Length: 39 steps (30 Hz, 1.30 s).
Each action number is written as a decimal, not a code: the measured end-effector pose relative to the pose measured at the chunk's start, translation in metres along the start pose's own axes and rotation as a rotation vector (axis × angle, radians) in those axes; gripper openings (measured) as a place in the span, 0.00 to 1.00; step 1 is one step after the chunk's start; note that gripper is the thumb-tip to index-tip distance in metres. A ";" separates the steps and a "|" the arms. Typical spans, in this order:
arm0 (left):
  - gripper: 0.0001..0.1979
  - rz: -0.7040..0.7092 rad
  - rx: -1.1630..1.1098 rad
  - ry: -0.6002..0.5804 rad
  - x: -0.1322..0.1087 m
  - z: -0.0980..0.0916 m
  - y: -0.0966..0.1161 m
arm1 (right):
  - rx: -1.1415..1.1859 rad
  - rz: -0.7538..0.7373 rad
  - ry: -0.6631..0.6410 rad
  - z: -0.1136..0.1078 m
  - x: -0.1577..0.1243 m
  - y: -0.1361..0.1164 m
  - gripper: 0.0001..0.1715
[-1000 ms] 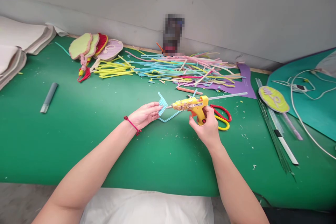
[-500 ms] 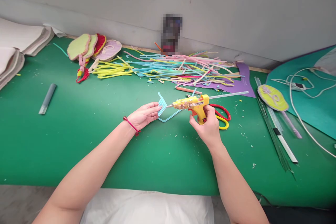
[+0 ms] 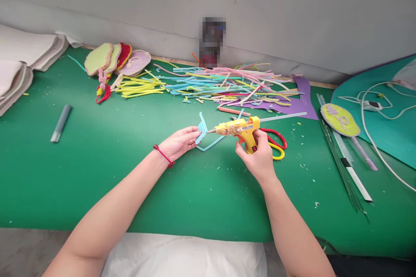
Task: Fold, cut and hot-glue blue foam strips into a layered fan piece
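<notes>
My left hand [image 3: 182,142] is closed, pinching a small light-blue piece [image 3: 202,130] of bent fuzzy stems, like pipe cleaners, stacked in a V shape. My right hand [image 3: 259,153] grips a yellow hot glue gun [image 3: 242,129] by its handle. A clear glue stick [image 3: 284,117] juts from the gun's back end. The metal nozzle points left and meets, or nearly meets, the right edge of the blue piece. Under the gun, a bent light-blue stem [image 3: 211,144] lies on the table. Scissors [image 3: 280,139] with red and yellow handles lie behind my right hand.
Loose coloured stems [image 3: 224,82] are heaped at the back of the green table [image 3: 146,199], partly over a purple sheet [image 3: 308,104]. Fuzzy fans [image 3: 99,58] lie back left. A yellow fan [image 3: 340,119], thin green rods [image 3: 341,169] and a white cable [image 3: 373,147] are at right.
The blue piece has turned slightly at the nozzle, its upper end now standing more upright. My hands and the glue gun have barely moved. The view has shifted a little.
</notes>
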<state>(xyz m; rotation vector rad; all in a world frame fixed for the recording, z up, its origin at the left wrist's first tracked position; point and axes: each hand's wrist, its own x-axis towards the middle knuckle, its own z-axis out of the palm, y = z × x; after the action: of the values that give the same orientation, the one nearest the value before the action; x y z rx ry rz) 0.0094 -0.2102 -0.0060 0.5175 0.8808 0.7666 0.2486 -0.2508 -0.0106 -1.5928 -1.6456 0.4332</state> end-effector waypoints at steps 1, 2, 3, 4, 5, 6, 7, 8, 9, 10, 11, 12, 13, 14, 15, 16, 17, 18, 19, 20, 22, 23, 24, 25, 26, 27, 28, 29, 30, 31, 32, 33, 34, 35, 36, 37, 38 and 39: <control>0.10 -0.001 0.000 0.000 0.000 0.000 0.000 | 0.001 -0.001 -0.001 0.000 0.000 0.000 0.23; 0.09 0.000 0.001 -0.001 0.000 0.000 0.000 | 0.000 -0.003 -0.001 0.000 0.000 0.000 0.23; 0.09 0.001 0.002 -0.001 0.000 0.000 0.000 | -0.003 -0.006 0.001 -0.001 0.000 0.000 0.23; 0.09 0.003 0.003 -0.002 0.000 0.000 0.000 | -0.007 -0.008 0.003 -0.001 0.000 0.000 0.23; 0.09 0.004 0.004 -0.004 0.000 0.001 0.000 | -0.011 -0.008 0.005 -0.001 0.000 -0.001 0.23; 0.08 0.005 0.005 -0.004 0.000 0.001 0.001 | -0.013 -0.007 0.007 -0.001 0.000 -0.001 0.23; 0.08 0.005 0.005 -0.004 -0.001 0.001 0.001 | -0.013 -0.005 0.008 -0.001 0.001 -0.001 0.23; 0.09 0.006 0.006 -0.004 -0.001 0.001 0.001 | -0.013 -0.003 0.009 -0.001 0.001 -0.001 0.23; 0.09 0.006 0.006 -0.005 -0.001 0.002 0.001 | -0.011 0.001 0.010 -0.001 0.001 -0.001 0.23; 0.09 0.005 0.007 -0.008 -0.001 0.002 0.002 | -0.010 0.004 0.013 -0.001 0.001 -0.001 0.23; 0.10 0.004 0.009 -0.011 -0.002 0.003 0.002 | -0.007 0.007 0.017 -0.001 0.001 -0.001 0.23; 0.10 0.003 0.011 -0.016 -0.002 0.003 0.002 | -0.004 0.009 0.020 -0.001 0.001 -0.002 0.24; 0.10 0.004 0.013 -0.023 -0.003 0.003 0.002 | -0.001 0.011 0.020 -0.002 0.001 -0.002 0.24; 0.10 0.005 0.016 -0.029 -0.003 0.003 0.003 | 0.002 0.013 0.018 -0.002 0.001 -0.002 0.24; 0.10 0.006 0.019 -0.033 -0.003 0.003 0.003 | 0.004 0.017 0.016 -0.002 0.001 -0.002 0.24; 0.10 0.007 0.023 -0.037 -0.003 0.003 0.003 | 0.006 0.020 0.015 -0.002 0.001 -0.002 0.23; 0.10 0.006 0.027 -0.040 -0.004 0.003 0.003 | 0.006 0.022 0.016 -0.002 0.001 -0.002 0.23; 0.10 0.004 0.031 -0.044 -0.004 0.003 0.002 | 0.005 0.025 0.018 -0.002 0.001 -0.002 0.24; 0.10 0.003 0.035 -0.046 -0.004 0.003 0.002 | 0.004 0.025 0.020 -0.001 0.001 -0.002 0.24; 0.10 0.002 0.038 -0.049 -0.004 0.003 0.002 | 0.003 0.024 0.022 -0.001 0.001 -0.002 0.24; 0.09 0.002 0.044 -0.057 -0.003 0.002 0.002 | 0.000 0.021 0.025 -0.001 0.001 -0.002 0.23; 0.09 0.001 0.045 -0.060 -0.003 0.002 0.002 | -0.001 0.019 0.026 -0.001 0.001 -0.002 0.23; 0.09 0.000 0.045 -0.062 -0.003 0.002 0.002 | -0.002 0.018 0.029 -0.001 0.001 -0.002 0.23; 0.09 -0.001 0.045 -0.063 -0.003 0.003 0.002 | -0.001 0.019 0.029 -0.001 0.001 -0.002 0.23; 0.09 -0.001 0.046 -0.064 -0.003 0.003 0.002 | 0.000 0.021 0.029 -0.001 0.002 -0.003 0.23; 0.09 -0.001 0.048 -0.066 -0.003 0.003 0.002 | 0.003 0.024 0.027 -0.001 0.002 -0.003 0.23; 0.09 0.000 0.051 -0.070 -0.003 0.003 0.003 | 0.007 0.028 0.024 -0.002 0.002 -0.003 0.23; 0.10 0.000 0.055 -0.075 -0.004 0.003 0.003 | 0.011 0.033 0.022 -0.002 0.002 -0.003 0.23; 0.10 0.001 0.060 -0.081 -0.004 0.004 0.003 | 0.016 0.037 0.019 -0.002 0.002 -0.003 0.23; 0.10 0.001 0.066 -0.087 -0.004 0.004 0.003 | 0.019 0.039 0.017 -0.002 0.002 -0.004 0.23; 0.10 0.002 0.071 -0.091 -0.005 0.004 0.003 | 0.021 0.040 0.017 -0.002 0.003 -0.004 0.22; 0.10 0.003 0.075 -0.093 -0.005 0.004 0.003 | 0.023 0.040 0.015 -0.002 0.003 -0.004 0.22; 0.10 0.006 0.078 -0.094 -0.005 0.004 0.003 | 0.023 0.039 0.015 -0.003 0.003 -0.004 0.22; 0.10 0.009 0.081 -0.096 -0.005 0.004 0.003 | 0.023 0.038 0.016 -0.003 0.003 -0.004 0.22; 0.10 0.013 0.085 -0.100 -0.005 0.004 0.003 | 0.022 0.038 0.017 -0.003 0.003 -0.004 0.22; 0.11 0.015 0.089 -0.104 -0.005 0.004 0.003 | 0.021 0.038 0.020 -0.003 0.003 -0.004 0.22; 0.11 0.017 0.093 -0.109 -0.005 0.003 0.003 | 0.021 0.038 0.021 -0.002 0.003 -0.004 0.22; 0.12 0.018 0.098 -0.114 -0.005 0.003 0.003 | 0.020 0.038 0.024 -0.002 0.003 -0.004 0.22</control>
<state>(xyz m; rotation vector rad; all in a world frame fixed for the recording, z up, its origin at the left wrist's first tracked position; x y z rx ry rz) 0.0091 -0.2126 -0.0001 0.6506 0.8120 0.7057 0.2483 -0.2490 -0.0055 -1.6105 -1.5911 0.4472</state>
